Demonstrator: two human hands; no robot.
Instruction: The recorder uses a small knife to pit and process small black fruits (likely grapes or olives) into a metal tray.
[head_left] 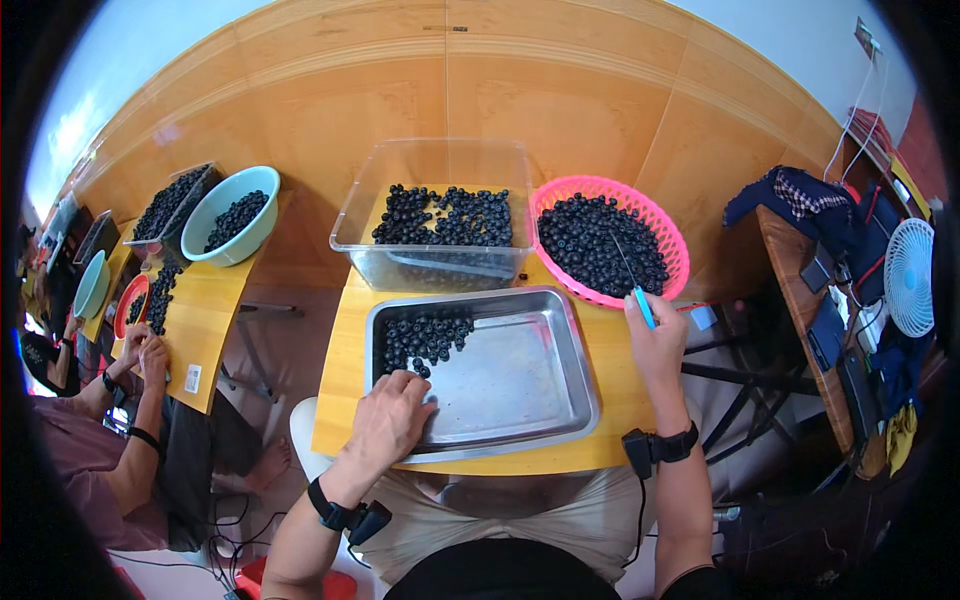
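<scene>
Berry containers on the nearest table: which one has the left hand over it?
The metal tray, with the left hand over its left edge; the clear box and pink basket stand behind.

Left hand (pixel 390 420): palm down, fingers bent, underside hidden. Right hand (pixel 659 340): farther forward, fingers closed in a grip. Left forearm (pixel 308 540) angles inward; right forearm (pixel 683 505) extends nearly straight ahead.

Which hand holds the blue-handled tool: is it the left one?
No, the right hand holds the blue-handled tool, whose thin end reaches over the pink basket.
</scene>
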